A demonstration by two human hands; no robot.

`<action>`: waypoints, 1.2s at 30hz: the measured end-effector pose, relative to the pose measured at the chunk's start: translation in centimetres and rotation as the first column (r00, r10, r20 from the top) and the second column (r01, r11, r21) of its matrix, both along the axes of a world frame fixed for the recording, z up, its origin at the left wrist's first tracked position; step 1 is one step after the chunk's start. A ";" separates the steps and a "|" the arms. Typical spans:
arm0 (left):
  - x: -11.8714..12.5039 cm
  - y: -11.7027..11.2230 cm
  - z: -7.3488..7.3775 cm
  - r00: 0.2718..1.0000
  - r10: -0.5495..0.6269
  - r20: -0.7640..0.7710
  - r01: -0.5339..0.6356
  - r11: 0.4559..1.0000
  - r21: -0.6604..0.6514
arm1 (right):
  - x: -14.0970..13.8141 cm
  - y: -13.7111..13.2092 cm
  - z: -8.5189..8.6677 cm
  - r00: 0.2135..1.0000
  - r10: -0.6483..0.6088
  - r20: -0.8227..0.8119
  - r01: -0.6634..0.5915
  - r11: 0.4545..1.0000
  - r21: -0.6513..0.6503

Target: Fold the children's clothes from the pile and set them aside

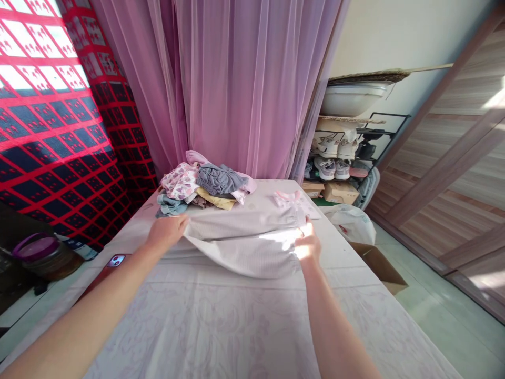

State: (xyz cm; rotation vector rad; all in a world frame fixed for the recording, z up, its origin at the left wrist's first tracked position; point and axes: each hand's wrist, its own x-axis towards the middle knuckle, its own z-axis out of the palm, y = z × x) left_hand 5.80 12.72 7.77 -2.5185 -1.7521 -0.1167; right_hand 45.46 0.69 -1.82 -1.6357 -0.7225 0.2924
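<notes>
A pale, light-coloured pair of trousers (244, 245) is stretched sideways between my hands, just above the white bedsheet. My left hand (168, 230) grips its left end, fingers closed on the cloth. At the other end, my right hand (308, 242) pinches the gathered elastic edge, where bright sunlight falls. Behind my left hand lies a heap of small clothes, with a grey ruffled garment (221, 179) on top, a pink-and-white patterned garment (180, 180) and a yellow one (216, 199). A folded white top with a pink collar (290, 198) lies beyond my right hand.
A phone (115, 260) lies on the bed beside my left forearm. Purple curtains (252, 89) hang behind the bed. On the right are a shoe rack (389, 123), a white basin (353, 99), a plastic bag (353, 223) and an open cardboard box (379, 263).
</notes>
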 end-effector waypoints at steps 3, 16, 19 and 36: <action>-0.4 2.0 1.2 0.976 0.166 0.139 -0.178 0.980 0.084 | 0.2 1.5 0.3 0.998 -0.019 0.057 0.024 0.996 -0.083; -1.6 -1.1 -4.5 0.930 -0.341 0.139 0.355 0.930 -0.099 | -2.7 -1.6 -3.6 0.989 -0.054 0.134 0.074 0.987 -0.143; -2.0 -2.9 -4.1 0.930 -0.348 0.120 0.356 0.933 -0.052 | -2.7 -2.1 -3.4 0.987 -0.048 0.156 0.076 0.981 -0.178; -4.4 -5.8 -1.9 0.980 -0.157 0.121 0.198 0.830 -0.521 | -3.0 -5.9 -1.2 0.965 -0.123 0.232 0.192 0.934 -0.301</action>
